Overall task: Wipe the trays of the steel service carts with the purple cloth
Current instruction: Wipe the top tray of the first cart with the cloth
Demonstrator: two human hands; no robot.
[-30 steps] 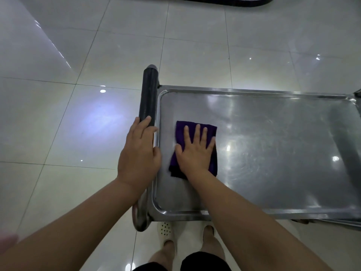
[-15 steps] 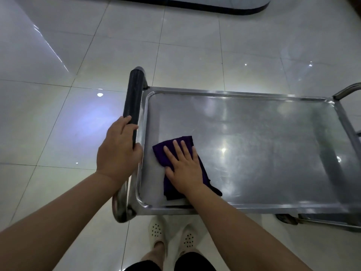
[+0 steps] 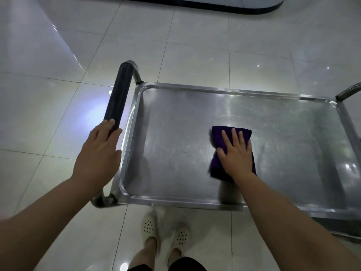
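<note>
Purple cloth [image 3: 232, 151] was pressed flat on the steel tray [image 3: 175, 153] by the right hand [image 3: 236, 153], whose fingers were straight and spread wide on top of it. The cloth was folded and lay near the middle of the tray, well apart from the rims. The black handle [image 3: 117, 98] at the left end of the cart was held by the left hand [image 3: 97, 155], with the fingers curled over the bar near its close end. Streaks and shiny spots were seen on the tray. A second steel handle [image 3: 347, 92] was seen at the far right corner. White shoes [image 3: 149, 227] with small holes were seen below the tray on the pale tiled floor [image 3: 58, 133].
</note>
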